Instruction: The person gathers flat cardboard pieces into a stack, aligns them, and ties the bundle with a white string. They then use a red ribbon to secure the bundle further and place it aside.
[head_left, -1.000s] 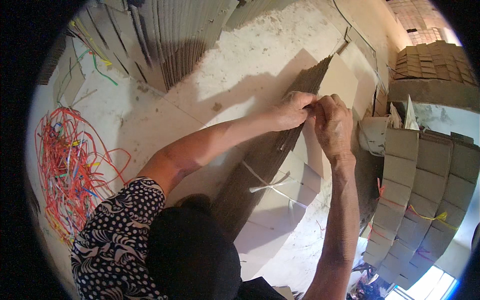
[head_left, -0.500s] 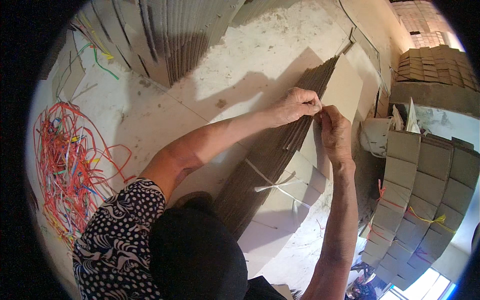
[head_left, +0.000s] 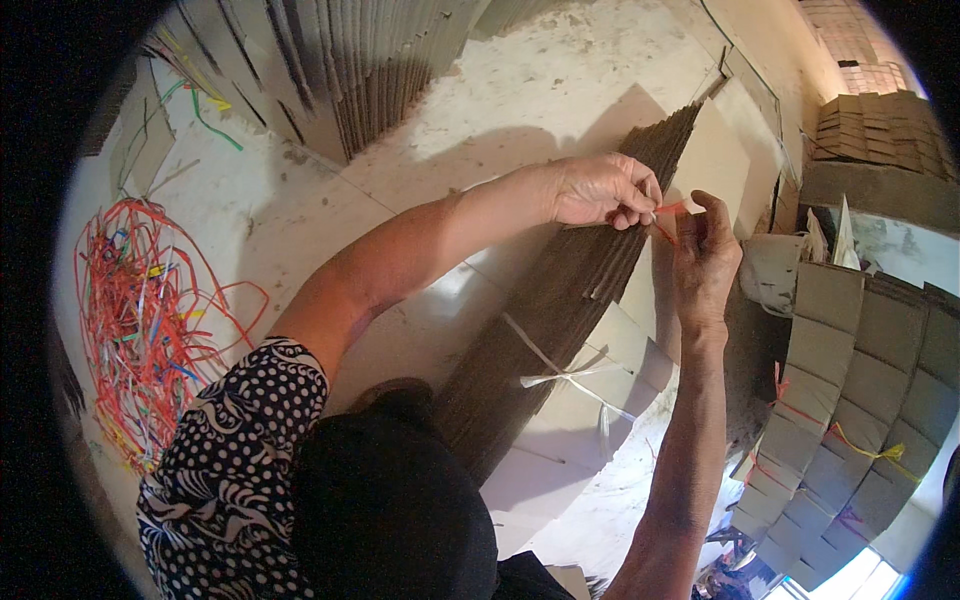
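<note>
Concrete floor (head_left: 560, 90): cardboard stack (head_left: 560, 310), long axis near-left to far-right. Left hand (head_left: 600, 190) and right hand (head_left: 705, 255) pinch red strap (head_left: 668, 212) at far end.

Bare floor (head_left: 560, 90) is left open above the flattened cardboard bundle (head_left: 560, 320). Passage to the right is blocked by tied cardboard stacks (head_left: 850, 400), and to the left by a tangle of plastic straps (head_left: 140, 310).
</note>
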